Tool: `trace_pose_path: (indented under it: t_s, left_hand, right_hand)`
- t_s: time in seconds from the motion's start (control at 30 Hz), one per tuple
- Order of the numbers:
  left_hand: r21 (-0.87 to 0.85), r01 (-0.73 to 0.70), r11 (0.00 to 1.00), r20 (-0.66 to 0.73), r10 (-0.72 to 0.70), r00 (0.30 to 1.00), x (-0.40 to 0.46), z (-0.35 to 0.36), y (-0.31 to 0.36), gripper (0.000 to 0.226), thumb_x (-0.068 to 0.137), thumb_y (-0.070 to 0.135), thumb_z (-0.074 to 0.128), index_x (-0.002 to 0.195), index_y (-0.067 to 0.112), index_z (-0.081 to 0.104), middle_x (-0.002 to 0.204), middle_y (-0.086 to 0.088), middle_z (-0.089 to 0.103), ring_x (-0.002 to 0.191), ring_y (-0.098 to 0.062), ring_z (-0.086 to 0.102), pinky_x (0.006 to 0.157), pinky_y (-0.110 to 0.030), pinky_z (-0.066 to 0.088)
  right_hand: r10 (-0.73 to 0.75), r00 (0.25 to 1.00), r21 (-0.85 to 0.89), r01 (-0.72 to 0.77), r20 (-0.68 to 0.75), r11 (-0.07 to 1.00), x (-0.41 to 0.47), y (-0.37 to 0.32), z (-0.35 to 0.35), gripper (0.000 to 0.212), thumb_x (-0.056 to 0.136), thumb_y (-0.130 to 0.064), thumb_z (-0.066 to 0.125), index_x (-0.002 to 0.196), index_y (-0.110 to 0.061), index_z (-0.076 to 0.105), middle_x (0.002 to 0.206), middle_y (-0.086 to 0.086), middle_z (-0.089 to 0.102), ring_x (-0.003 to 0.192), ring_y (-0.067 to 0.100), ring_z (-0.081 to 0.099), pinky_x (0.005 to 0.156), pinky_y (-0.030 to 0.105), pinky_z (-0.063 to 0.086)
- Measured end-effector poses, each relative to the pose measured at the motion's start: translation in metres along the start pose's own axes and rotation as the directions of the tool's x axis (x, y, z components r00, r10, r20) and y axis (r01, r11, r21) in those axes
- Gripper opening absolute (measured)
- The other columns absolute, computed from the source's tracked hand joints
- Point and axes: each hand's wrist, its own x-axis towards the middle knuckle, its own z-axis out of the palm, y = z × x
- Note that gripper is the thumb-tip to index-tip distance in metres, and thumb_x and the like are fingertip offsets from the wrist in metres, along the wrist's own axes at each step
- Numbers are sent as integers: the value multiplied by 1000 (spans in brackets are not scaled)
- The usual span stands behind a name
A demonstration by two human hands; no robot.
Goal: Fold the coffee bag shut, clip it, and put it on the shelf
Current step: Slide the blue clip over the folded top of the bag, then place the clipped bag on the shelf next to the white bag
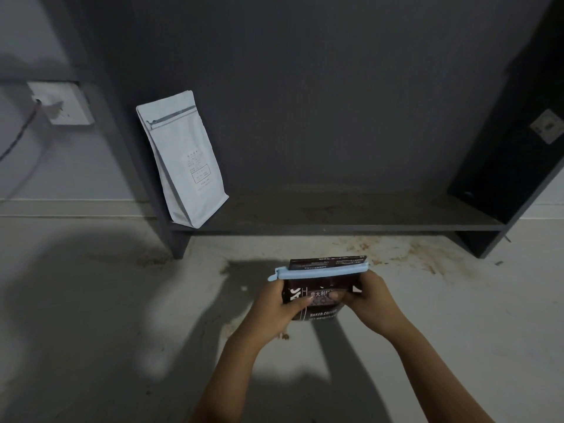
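Note:
A dark brown coffee bag (320, 306) with white print is held upright above the floor, in front of the shelf. A light blue clip (319, 272) runs across the bag just below its folded top edge. My left hand (279, 306) grips the bag's left side, thumb across the front. My right hand (370, 303) grips the right side, its thumb meeting the left one at the middle of the bag. The dark grey shelf board (351, 222) lies low, just beyond the bag.
A pale grey coffee bag (183, 160) leans against the shelf's left upright. A white wall socket (61, 103) with a cable sits at the left. Brown coffee stains (406, 253) mark the light floor near the shelf. The shelf's dark right panel (512, 154) stands at the right.

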Motion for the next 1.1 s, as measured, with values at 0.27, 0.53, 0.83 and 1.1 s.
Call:
trace_pose_path:
  t_s: [0.27, 0.53, 0.83, 1.1]
  left_hand:
    - [91, 57, 994, 32, -60, 998, -1, 9, -23, 75, 72, 11, 73, 130, 29, 30, 120, 16, 53, 109, 5, 52, 84, -4, 43]
    - [6, 74, 997, -16, -74, 997, 6, -2, -19, 58, 64, 0, 76, 106, 36, 55, 101, 17, 65, 90, 11, 61, 76, -8, 48]
    - [25, -48, 999, -241, 53, 969, 33, -32, 21, 49, 55, 18, 84, 101, 22, 67, 90, 12, 73, 82, 2, 68, 74, -19, 55]
    - [-23, -243, 970, -540, 193, 819, 75, -60, 57, 55, 52, 24, 89, 93, 47, 60, 95, 18, 68, 90, -2, 69, 77, -27, 58]
  right_hand:
    - [260, 963, -169, -246, 67, 954, -5, 23, 35, 50, 84, -30, 59, 118, 0, 37, 114, 20, 61, 103, 34, 59, 79, 34, 46]
    - [334, 942, -25, -335, -9, 942, -9, 21, 45, 46, 76, -29, 69, 105, -10, 39, 111, 17, 60, 86, 31, 60, 78, 46, 53]
    - [117, 989, -1, -117, -95, 993, 35, -21, 28, 67, 77, -29, 69, 134, -17, 35, 128, 7, 59, 113, 24, 58, 89, 34, 49]
    - [-131, 973, 67, 146, -190, 987, 101, -76, 40, 75, 85, -19, 60, 144, -22, 14, 119, -15, 51, 101, -2, 56, 80, 2, 40]
